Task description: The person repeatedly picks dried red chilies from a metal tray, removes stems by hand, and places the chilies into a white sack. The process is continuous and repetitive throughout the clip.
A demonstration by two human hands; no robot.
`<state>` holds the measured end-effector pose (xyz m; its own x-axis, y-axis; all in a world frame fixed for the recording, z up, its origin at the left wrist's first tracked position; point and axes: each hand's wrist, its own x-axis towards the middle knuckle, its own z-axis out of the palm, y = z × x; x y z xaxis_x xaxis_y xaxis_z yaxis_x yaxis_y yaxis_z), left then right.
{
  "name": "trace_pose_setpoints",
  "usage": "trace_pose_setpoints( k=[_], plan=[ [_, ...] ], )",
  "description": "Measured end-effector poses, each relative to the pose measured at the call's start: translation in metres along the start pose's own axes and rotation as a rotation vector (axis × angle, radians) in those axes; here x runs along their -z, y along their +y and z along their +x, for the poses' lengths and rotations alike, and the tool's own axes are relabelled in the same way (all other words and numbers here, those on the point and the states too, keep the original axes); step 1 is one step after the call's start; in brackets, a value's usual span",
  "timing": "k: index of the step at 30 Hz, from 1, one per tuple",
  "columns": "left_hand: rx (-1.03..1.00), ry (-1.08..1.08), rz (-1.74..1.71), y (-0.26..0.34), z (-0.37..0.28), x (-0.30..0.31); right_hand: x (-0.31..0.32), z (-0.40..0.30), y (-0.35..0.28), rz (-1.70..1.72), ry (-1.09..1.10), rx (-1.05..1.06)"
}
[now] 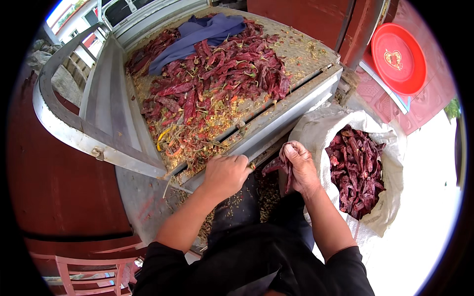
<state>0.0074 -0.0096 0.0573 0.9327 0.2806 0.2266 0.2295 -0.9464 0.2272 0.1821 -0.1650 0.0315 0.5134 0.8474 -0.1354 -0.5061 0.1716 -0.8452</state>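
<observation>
My right hand [303,168] is closed around dried red chili peppers [283,167], whose wrinkled ends hang toward my left. Beside it, at the edge of the truck bed, my left hand [226,174] is curled into a fist. A small greenish-brown chili stem [252,166] pokes out by its thumb and forefinger. Beyond my hands, a heap of dried red chilies [226,70] with pale stems lies on the bed [296,37]. At my right stands a white woven sack [314,127] with its mouth rolled back, full of dried chilies [355,174].
Blue cloth [203,35] lies over the heap. Loose seeds and stems litter the bed's near corner. A metal side rail [74,125] curves along the left. At the upper right is a red plastic basin [400,59]; a red wooden chair [90,275] stands at the lower left.
</observation>
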Motion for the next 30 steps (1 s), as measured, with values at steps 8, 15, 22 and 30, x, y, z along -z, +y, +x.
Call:
trace_pose_setpoints(
  k=[8, 15, 22, 30],
  plan=[
    [0.136, 0.185, -0.032, -0.033, 0.111, -0.007, 0.027, -0.027, -0.006, -0.137, 0.073, -0.063],
    [0.253, 0.121, 0.216, -0.093, 0.188, -0.037, 0.055, -0.034, 0.008, -0.136, 0.148, -0.088],
    [0.213, 0.409, -0.231, -0.055, 0.104, -0.003, 0.028, -0.021, 0.002, -0.088, 0.136, -0.119],
    [0.43, 0.234, -1.004, 0.013, 0.026, 0.0, -0.03, 0.009, -0.008, -0.316, -0.01, 0.065]
  ],
)
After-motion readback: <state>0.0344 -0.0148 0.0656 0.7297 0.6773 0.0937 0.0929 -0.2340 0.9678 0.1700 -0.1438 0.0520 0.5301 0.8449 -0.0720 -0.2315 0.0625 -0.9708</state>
